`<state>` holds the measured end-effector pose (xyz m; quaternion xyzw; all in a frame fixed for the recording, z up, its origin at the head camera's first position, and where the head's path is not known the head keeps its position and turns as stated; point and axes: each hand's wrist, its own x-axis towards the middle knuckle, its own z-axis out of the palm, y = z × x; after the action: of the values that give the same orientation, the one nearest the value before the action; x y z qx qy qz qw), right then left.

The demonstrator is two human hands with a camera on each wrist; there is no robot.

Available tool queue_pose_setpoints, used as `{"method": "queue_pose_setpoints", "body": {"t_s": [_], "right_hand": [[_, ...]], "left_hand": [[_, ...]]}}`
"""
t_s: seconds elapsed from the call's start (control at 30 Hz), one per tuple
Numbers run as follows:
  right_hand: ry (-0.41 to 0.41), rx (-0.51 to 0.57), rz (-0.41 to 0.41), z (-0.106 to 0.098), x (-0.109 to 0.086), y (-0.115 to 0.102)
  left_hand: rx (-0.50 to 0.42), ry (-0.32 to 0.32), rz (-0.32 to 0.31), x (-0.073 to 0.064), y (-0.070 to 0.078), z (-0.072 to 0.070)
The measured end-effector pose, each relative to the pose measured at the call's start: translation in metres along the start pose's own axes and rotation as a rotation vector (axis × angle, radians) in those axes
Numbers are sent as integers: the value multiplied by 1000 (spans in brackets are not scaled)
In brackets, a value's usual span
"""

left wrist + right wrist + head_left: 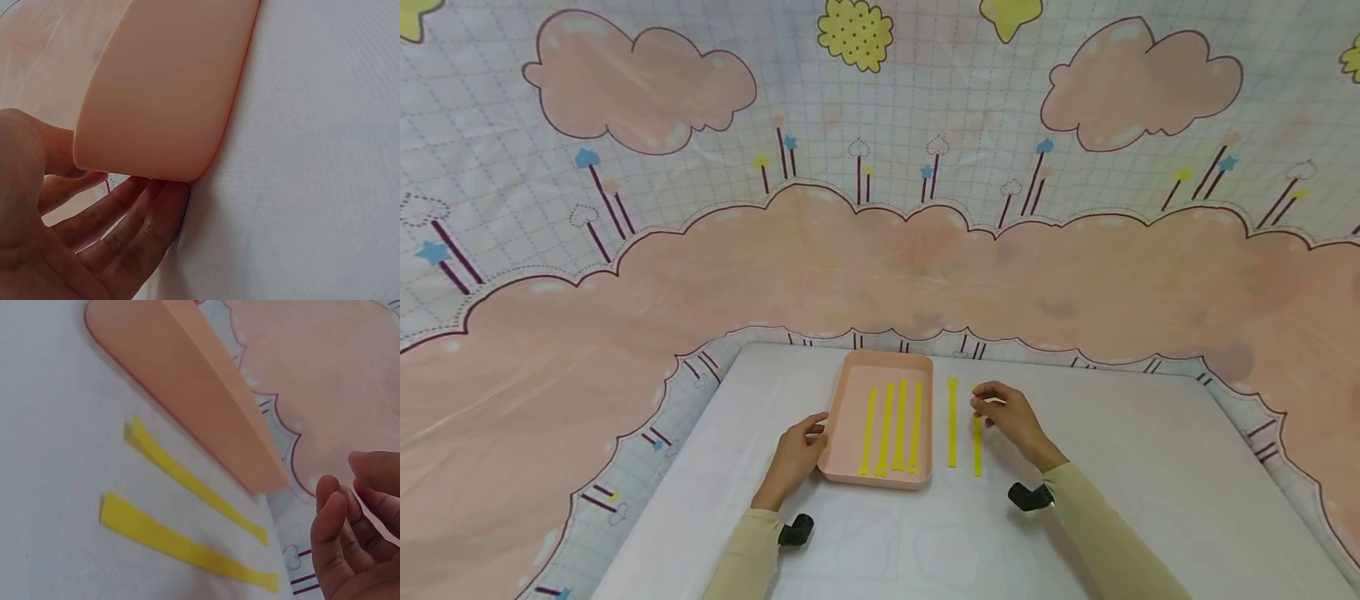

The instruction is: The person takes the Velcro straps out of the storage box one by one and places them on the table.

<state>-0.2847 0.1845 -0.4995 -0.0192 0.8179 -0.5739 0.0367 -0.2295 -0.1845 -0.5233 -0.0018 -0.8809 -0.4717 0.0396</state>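
Note:
A shallow pink tray point(880, 482) lies on the table with several yellow cable straps point(886, 425) side by side in it. My left hand point(793, 457) touches the tray's left side near its front corner; in the left wrist view its fingers are fairly straight and the fingertips are hidden behind the tray. To the right of the tray lie two more straps, one close by it point(952, 425) and one farther right point(977, 446). Over the far part of that outer strap is my right hand point(1011, 417), fingers loosely bent, with nothing visible between them in the right wrist view.
The white table point(1105, 500) extends on both sides of the tray. A patterned curtain point(925, 267) with pink clouds stands behind the table's back edge. Each wrist wears a black camera mount, the right one point(1030, 497) close above the table.

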Motion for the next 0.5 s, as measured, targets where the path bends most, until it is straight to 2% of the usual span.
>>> {"method": "queue_pose_setpoints", "body": {"t_s": [0.5], "right_hand": [[-13, 6, -19, 11, -11, -23]], "left_hand": [[4, 1, -11, 0, 3, 0]]}}
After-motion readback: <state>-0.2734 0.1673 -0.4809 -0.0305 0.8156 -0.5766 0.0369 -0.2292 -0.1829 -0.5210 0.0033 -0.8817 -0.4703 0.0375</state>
